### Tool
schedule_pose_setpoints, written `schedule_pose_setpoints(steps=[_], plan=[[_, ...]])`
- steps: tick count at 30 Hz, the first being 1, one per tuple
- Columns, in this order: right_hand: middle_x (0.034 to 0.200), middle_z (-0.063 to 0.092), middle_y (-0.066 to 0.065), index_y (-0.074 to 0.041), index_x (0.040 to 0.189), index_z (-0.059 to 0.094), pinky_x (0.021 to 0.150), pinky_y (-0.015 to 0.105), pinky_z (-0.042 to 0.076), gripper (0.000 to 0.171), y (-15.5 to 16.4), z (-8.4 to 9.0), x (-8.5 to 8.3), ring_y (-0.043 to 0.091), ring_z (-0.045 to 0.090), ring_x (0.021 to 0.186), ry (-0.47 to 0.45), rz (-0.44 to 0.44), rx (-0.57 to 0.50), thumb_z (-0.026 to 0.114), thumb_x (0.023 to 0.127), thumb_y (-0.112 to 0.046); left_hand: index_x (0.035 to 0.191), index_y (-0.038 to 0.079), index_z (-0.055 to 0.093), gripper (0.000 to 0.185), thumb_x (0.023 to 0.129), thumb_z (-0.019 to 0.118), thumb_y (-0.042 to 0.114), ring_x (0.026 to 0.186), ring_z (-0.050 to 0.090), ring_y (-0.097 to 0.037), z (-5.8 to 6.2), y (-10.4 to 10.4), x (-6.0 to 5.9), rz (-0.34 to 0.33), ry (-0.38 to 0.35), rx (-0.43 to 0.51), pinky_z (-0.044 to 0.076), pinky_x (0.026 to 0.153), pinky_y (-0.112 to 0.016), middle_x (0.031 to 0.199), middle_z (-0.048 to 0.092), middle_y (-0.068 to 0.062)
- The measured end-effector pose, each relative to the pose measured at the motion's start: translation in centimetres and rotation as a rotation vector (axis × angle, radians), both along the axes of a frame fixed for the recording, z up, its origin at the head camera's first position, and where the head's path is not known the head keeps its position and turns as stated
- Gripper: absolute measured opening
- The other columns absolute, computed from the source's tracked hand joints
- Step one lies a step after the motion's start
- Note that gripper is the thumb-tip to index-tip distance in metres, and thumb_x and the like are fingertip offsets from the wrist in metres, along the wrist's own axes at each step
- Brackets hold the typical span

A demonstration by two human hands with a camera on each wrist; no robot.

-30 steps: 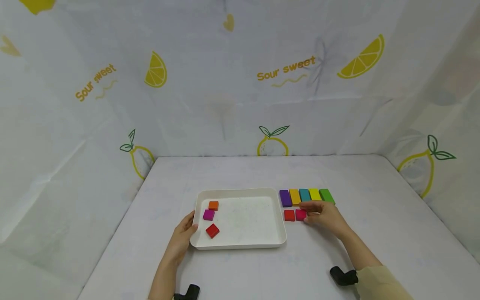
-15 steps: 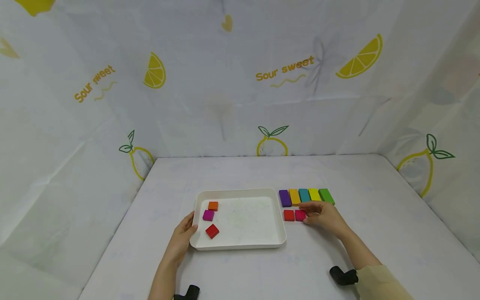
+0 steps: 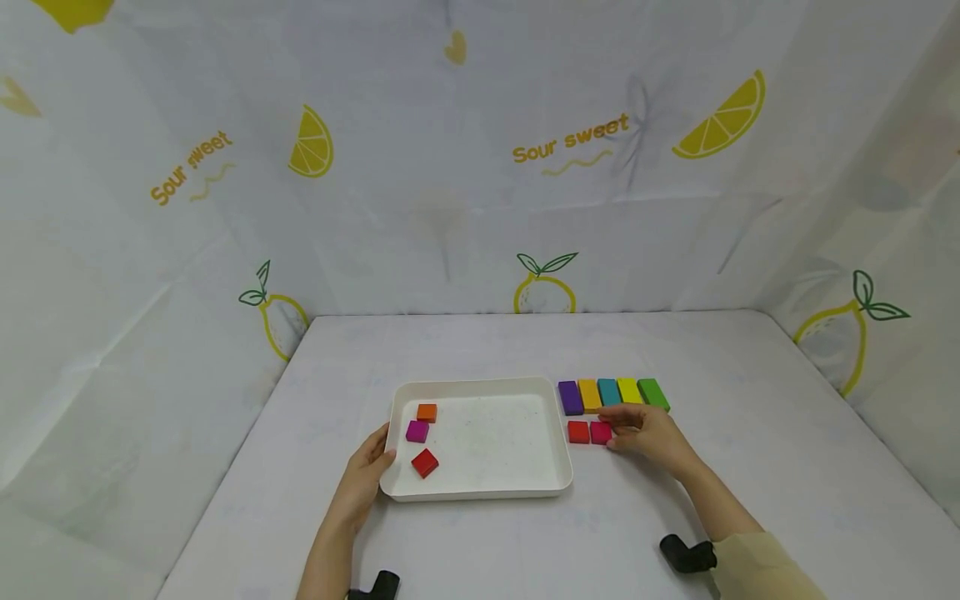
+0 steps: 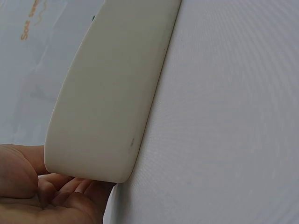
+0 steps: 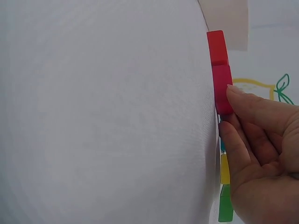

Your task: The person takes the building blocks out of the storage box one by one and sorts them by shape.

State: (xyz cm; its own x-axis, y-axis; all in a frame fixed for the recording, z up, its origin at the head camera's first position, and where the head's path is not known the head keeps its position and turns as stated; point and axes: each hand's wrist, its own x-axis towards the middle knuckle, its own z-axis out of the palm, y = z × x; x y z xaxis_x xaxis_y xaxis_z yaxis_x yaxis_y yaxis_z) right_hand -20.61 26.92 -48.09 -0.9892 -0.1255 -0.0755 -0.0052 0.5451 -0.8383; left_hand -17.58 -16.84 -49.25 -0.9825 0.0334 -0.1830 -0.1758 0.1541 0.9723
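In the head view, a white tray (image 3: pixel 480 487) sits on the white bench (image 3: pixel 750 450), and the left hand (image 3: pixel 365 471) rests against its left wall, thumb over the rim and fingers along the outside; its grip is on the tray's edge. Inside the tray lie an orange block (image 3: pixel 427 412), a purple-pink block (image 3: pixel 417 431) and a red block (image 3: pixel 424 462), all near the left end. Just right of the tray a row of five long blocks stands side by side: purple (image 3: pixel 570 397), orange-yellow (image 3: pixel 589 394), teal (image 3: pixel 608 392), yellow (image 3: pixel 628 390) and green (image 3: pixel 652 392). Below that row a small red square block (image 3: pixel 577 432) touches a magenta square block (image 3: pixel 600 432), and the right hand (image 3: pixel 651 433) has its fingertips on the magenta one, pinching it from its right side. In the left wrist view, the tray's outer wall (image 4: pixel 112 93) fills the upper left, with the palm and curled fingers (image 4: pixel 51 196) under its corner. In the right wrist view, the fingertips (image 5: pixel 243 100) of the right hand close narrowly on the magenta block (image 5: pixel 222 88), which lies flat on the bench against the red one (image 5: pixel 217 47); yellow and green blocks show behind the fingers.
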Motion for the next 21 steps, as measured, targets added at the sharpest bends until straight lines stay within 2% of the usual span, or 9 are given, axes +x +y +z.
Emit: schedule_pose_setpoints(steps=[6, 14, 17, 21], plan=[[0.128, 0.067, 0.02, -0.003, 0.127, 0.065, 0.093, 0.028, 0.058, 0.046, -0.1, -0.1, 0.1, 0.034, 0.063, 0.121, -0.013, -0.009, -0.006, 0.077, 0.082, -0.007, 0.156, -0.001, 0.021, 0.057, 0.103, 0.041, 0.006, 0.153, 0.02, -0.041, -0.3, 0.0, 0.0, -0.006, 0.007, 0.013, 0.026, 0.122, -0.053, 0.163, 0.021, -0.026], [0.13, 0.067, 0.016, -0.008, 0.126, 0.066, 0.096, 0.032, 0.058, 0.045, -0.3, 0.1, 0.1, 0.034, 0.061, 0.124, -0.019, -0.077, 0.04, 0.076, 0.083, -0.011, 0.156, -0.001, 0.021, 0.057, 0.103, 0.041, 0.006, 0.153, 0.02, -0.041, -0.1, -0.1, 0.0, -0.008, 0.006, 0.012, 0.026, 0.122, -0.053, 0.163, 0.021, -0.025], [0.132, 0.066, 0.016, -0.007, 0.127, 0.065, 0.095, 0.033, 0.058, 0.044, -0.6, 0.6, 0.0, 0.036, 0.06, 0.126, -0.006, -0.102, 0.035, 0.074, 0.084, -0.01, 0.156, 0.0, 0.021, 0.057, 0.103, 0.041, 0.007, 0.153, 0.021, -0.041, 0.0, -0.1, 0.0, -0.011, 0.006, 0.012, 0.025, 0.122, -0.053, 0.163, 0.021, -0.025], [0.135, 0.063, 0.018, -0.003, 0.128, 0.063, 0.095, 0.031, 0.057, 0.044, -1.5, 1.8, 0.0, 0.038, 0.058, 0.128, 0.031, -0.085, -0.02, 0.071, 0.085, -0.005, 0.156, 0.0, 0.021, 0.057, 0.103, 0.041, 0.007, 0.153, 0.021, -0.04, 0.1, -0.2, 0.0, -0.011, 0.0, 0.011, 0.026, 0.122, -0.053, 0.163, 0.021, -0.025]])
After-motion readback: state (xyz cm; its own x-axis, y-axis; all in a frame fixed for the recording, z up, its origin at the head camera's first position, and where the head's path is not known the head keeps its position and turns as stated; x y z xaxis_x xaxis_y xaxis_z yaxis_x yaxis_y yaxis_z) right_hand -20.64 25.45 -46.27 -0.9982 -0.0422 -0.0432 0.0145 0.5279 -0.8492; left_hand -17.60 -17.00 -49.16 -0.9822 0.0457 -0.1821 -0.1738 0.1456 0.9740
